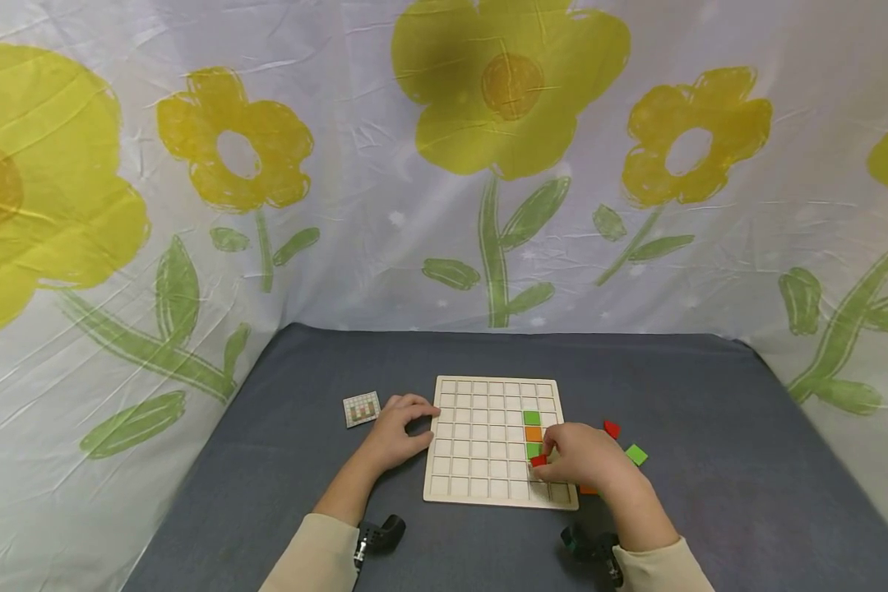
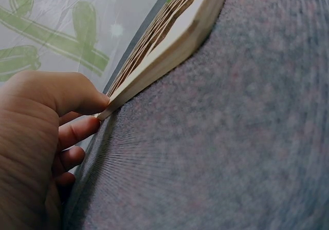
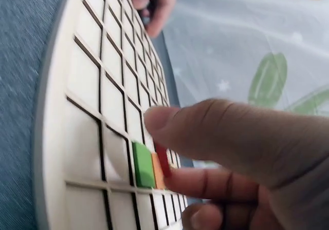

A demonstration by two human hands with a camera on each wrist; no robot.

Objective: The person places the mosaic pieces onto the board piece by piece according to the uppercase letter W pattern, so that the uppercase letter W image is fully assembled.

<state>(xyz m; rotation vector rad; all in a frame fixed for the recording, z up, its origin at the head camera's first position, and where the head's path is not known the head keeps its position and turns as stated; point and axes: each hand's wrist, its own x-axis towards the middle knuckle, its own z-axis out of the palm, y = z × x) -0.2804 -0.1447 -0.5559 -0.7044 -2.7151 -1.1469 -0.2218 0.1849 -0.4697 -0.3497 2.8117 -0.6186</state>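
Observation:
A square wooden grid board [image 1: 477, 438] lies flat on the table. One column on its right side holds a green tile [image 1: 532, 417], an orange tile [image 1: 534, 433] and a second green tile [image 1: 534, 450]. My right hand [image 1: 586, 455] pinches a red tile [image 1: 538, 461] between thumb and finger, close over the board beside the nearer green tile. In the right wrist view the red tile [image 3: 163, 160] is partly hidden by the fingers. At the board's left edge, my left hand [image 1: 397, 429] touches the rim with thumb and fingertips spread apart; its thumb [image 2: 82, 94] shows in the left wrist view.
A small pattern card [image 1: 361, 409] lies left of the board. Beyond the right hand are a loose red tile [image 1: 611, 428] and a green tile [image 1: 636, 454], with an orange tile [image 1: 588, 490] partly under the hand. A flowered cloth [image 1: 370, 205] hangs behind the table.

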